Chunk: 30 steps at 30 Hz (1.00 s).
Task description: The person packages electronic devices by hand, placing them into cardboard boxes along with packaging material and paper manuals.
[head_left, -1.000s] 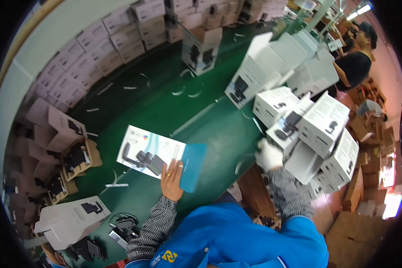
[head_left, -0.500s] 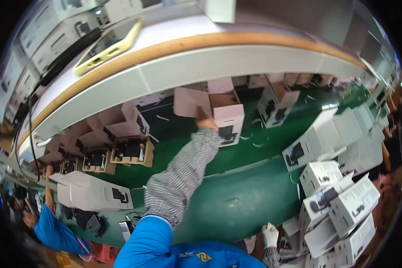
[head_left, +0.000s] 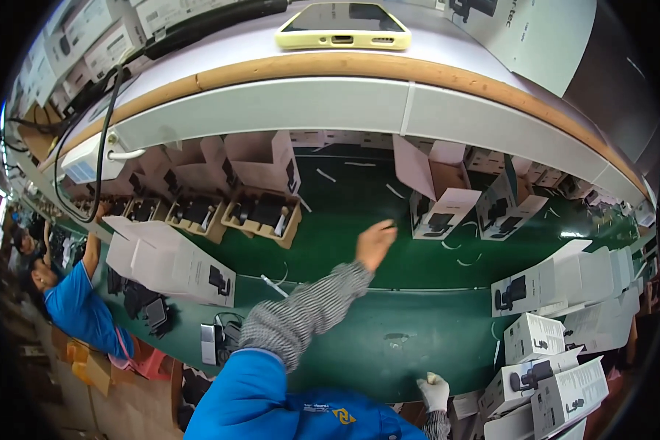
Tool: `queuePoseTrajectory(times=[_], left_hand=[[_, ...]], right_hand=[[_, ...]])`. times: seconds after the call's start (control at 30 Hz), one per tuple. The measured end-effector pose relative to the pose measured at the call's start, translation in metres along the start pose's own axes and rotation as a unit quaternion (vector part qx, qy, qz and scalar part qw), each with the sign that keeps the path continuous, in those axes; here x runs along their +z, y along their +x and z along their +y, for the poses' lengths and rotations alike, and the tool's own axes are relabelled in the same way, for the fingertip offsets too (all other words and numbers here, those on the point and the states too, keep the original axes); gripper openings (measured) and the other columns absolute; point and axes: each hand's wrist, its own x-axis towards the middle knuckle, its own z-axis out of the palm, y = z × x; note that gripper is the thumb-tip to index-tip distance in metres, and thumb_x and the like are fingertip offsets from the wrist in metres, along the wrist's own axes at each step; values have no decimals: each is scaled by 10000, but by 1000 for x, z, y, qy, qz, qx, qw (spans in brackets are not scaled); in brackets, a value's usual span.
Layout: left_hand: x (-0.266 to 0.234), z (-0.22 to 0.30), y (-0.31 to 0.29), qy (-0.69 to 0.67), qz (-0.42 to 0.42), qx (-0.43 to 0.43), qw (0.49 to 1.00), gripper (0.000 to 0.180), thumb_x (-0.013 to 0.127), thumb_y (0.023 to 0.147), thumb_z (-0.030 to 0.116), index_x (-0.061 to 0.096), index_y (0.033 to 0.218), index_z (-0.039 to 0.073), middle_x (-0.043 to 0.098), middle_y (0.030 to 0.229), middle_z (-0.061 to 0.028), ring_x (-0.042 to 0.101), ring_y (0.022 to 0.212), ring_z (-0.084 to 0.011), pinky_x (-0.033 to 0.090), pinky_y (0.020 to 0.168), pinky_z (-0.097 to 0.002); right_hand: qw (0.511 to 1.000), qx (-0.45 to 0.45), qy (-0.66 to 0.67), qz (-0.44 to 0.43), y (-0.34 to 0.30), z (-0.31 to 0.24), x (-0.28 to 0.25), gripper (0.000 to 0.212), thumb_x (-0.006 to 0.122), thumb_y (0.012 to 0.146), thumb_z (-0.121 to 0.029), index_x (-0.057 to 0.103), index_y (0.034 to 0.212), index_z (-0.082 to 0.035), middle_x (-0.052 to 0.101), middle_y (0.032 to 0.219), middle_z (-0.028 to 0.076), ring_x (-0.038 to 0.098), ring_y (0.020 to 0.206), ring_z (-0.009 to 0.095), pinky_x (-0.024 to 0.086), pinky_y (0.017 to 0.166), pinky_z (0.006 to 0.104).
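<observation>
1. The person's bare left hand stretches over a green bench. Its fingers are loosely bent and partly open, and seem to hold nothing; the hand is slightly blurred.
2. An open box, printed with a dark device, stands upright just right of those fingers, flaps raised. A small gap of bench seems to separate them.
3. A second box, also open and upright, is farther right of the fingers, just past the first.
4. Left of the fingers, well apart, a cardboard tray carries dark parts. Nearer the person, also left, a white carton lies on its side.
5. The gloved right hand rests at the bench's near edge, fingers curled; whether they grip anything cannot be told. Right of them is a pile of printed cartons.
6. Above and beyond the left fingers, a phone in a yellow case lies on a shelf.
7. The step in hand looks like a reach beside the open box, toward it or away; the pose does not settle which. Gripping that box would call for spreading the fingers and shifting right; reaching the tray, a swing left.
</observation>
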Motion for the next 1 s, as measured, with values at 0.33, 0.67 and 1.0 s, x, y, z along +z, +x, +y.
queuePoseTrajectory(times=[0.33, 0.67, 1.0], left_hand=[[-254, 57, 9, 63, 435, -170, 882, 139, 547, 742, 70, 466, 855, 63, 510, 689, -88, 513, 521, -176, 451, 451, -275], [-259, 64, -4, 19, 396, -190, 898, 392, 566, 724, 9, 473, 1101, 67, 551, 945, -152, 561, 720, -260, 532, 593, -364], [-95, 75, -145, -31, 131, -272, 953, 507, 434, 682, -131, 496, 1128, 102, 577, 977, -70, 577, 731, -180, 521, 579, -288]], right_hand=[[994, -110, 18, -12, -11, -62, 9, 292, 715, 624, -149, 605, 866, -26, 611, 706, 65, 562, 606, 194, 468, 616, 267], [934, -23, 352, -60, -24, -46, 32, 154, 692, 724, -103, 574, 769, -14, 556, 639, 29, 492, 521, 106, 414, 511, 187], [767, 9, 640, 43, 13, -147, 26, 190, 528, 866, -225, 517, 750, -75, 506, 604, 0, 412, 437, 70, 313, 377, 195]])
